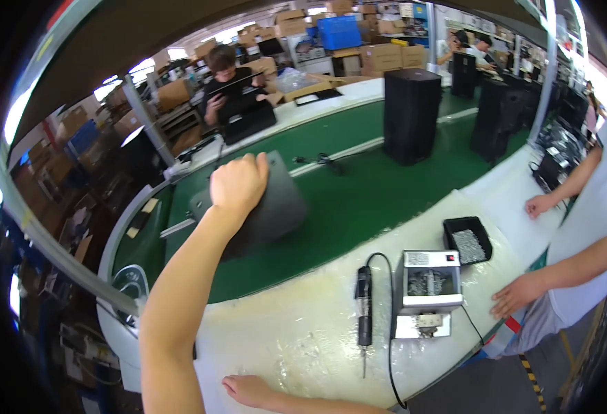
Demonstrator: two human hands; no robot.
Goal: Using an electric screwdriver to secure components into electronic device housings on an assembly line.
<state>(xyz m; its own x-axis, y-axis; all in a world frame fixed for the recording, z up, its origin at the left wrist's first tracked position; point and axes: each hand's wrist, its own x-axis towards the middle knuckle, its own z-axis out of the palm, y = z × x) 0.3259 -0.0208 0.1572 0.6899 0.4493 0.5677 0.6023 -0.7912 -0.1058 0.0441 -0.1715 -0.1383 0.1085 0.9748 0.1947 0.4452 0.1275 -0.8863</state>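
Note:
My left hand (240,183) reaches far out over the green conveyor belt, its fingers closed on the upper edge of a dark grey, box-shaped cabinet (276,207). The cabinet is tilted and slightly blurred, and my forearm covers part of it. Low in the picture, my right hand (248,391) lies over the near white worktop with its fingers curled in, and nothing shows in it. To its right, an electric screwdriver (364,307) with a black cord lies bit toward me. Beside the screwdriver stands a screw feeder (430,283) with screws inside.
A black tray of screws (469,245) sits behind the feeder. Tall black cabinets (412,117) stand on the belt (345,207), with a loose cable (324,162) near them. A co-worker's hands (521,295) are at the right; another person (231,90) handles a dark panel across the belt.

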